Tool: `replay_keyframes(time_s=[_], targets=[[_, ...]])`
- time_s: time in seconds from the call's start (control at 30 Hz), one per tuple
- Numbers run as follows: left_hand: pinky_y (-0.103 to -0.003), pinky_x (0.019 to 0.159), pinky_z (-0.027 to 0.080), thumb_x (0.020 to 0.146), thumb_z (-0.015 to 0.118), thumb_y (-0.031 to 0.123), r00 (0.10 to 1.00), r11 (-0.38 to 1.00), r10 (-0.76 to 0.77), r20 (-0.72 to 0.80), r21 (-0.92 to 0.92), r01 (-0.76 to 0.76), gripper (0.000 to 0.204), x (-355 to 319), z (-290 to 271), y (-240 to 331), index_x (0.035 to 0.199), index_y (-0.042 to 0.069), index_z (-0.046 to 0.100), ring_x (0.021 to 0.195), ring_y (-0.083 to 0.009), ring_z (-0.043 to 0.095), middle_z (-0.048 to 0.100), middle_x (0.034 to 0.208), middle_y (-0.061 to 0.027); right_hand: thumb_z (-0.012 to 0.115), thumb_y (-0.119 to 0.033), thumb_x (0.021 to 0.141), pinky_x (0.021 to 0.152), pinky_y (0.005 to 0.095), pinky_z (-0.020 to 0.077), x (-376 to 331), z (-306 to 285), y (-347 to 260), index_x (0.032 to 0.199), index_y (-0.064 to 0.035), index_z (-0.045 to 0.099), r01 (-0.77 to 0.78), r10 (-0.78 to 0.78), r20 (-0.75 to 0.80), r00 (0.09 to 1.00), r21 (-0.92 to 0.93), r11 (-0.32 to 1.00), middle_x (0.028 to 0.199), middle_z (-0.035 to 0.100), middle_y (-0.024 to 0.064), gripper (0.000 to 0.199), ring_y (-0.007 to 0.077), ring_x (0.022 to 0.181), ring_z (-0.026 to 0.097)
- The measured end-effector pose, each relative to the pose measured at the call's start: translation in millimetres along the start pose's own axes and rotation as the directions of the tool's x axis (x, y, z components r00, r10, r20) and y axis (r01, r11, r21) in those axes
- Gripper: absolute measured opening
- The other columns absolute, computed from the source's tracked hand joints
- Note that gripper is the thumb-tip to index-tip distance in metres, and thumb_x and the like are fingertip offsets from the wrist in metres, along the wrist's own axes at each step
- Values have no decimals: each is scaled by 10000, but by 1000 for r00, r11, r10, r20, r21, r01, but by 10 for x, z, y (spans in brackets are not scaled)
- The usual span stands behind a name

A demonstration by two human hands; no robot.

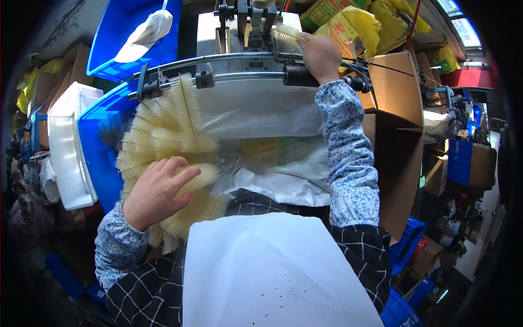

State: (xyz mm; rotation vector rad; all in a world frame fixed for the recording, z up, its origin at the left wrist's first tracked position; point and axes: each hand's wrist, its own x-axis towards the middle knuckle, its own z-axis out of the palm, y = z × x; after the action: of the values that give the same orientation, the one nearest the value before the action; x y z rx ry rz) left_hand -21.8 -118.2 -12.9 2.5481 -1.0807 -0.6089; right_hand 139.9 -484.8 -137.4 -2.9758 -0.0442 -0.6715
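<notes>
Many pale yellow bristle brushes with wire stems lie heaped at the left, hanging below a metal rail. My left hand rests over this heap, thumb and index finger apart, touching the side of one brush. At the top of the view my right hand pinches the end of a single small brush beside a metal machine. The fingertips of that hand are partly hidden behind its back. Thin wire ends fan out to the right of the heap.
Two metal rods run across in front of the machine. White plastic sheeting hangs below them. Blue bins and a white tray stand left; a white cap lies in one bin. Cardboard boxes and yellow bags are right.
</notes>
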Motion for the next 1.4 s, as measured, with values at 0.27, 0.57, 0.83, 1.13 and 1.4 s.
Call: replay_keyframes(time_s=[0.27, 0.57, 0.83, 1.13, 1.4], targets=[[-331, 757, 459, 670, 647, 50, 999, 985, 23, -29, -169, -28, 271, 51, 66, -91, 915, 56, 533, 870, -286, 542, 509, 972, -120, 538, -192, 761, 757, 376, 377, 3, 36, 29, 1020, -238, 615, 20, -20, -2, 1000, 31, 999, 860, 582, 21, 274, 237, 848, 513], [-308, 684, 473, 663, 662, 44, 985, 933, 6, -170, -353, -67, 274, 94, -281, -55, 906, 50, 536, 815, -278, 566, 534, 932, -102, 528, -254, 825, 849, 433, 296, 184, 218, 238, 1094, -294, 573, 109, -111, 22, 994, 69, 992, 978, 558, 10, 276, 240, 1021, 429], [-293, 696, 480, 610, 702, 31, 974, 960, 62, -220, -255, -118, 354, 77, -644, 81, 924, 48, 542, 825, -256, 583, 551, 927, -101, 384, -146, 877, 965, 550, 172, 301, 390, 264, 1173, -347, 500, 123, -107, 163, 981, -88, 989, 1116, 527, 7, 376, 228, 1192, 337], [-299, 734, 485, 551, 743, 39, 929, 935, 38, -367, -316, -163, 436, -46, -676, -36, 939, 44, 544, 829, -227, 574, 565, 919, -108, 559, -340, 775, 894, 481, 280, 1, 59, 427, 1204, -155, 478, -146, 146, -5, 989, -104, 984, 1171, 491, 93, 475, 273, 1091, 412], [-305, 737, 487, 543, 757, 57, 926, 916, 83, -369, -338, -217, 456, 43, -685, -14, 947, 40, 547, 833, -226, 575, 571, 910, -109, 566, -314, 763, 840, 443, 344, -43, 133, 407, 1101, -136, 572, -209, 205, 39, 978, 152, 966, 1050, 583, 69, 382, 272, 994, 520]])
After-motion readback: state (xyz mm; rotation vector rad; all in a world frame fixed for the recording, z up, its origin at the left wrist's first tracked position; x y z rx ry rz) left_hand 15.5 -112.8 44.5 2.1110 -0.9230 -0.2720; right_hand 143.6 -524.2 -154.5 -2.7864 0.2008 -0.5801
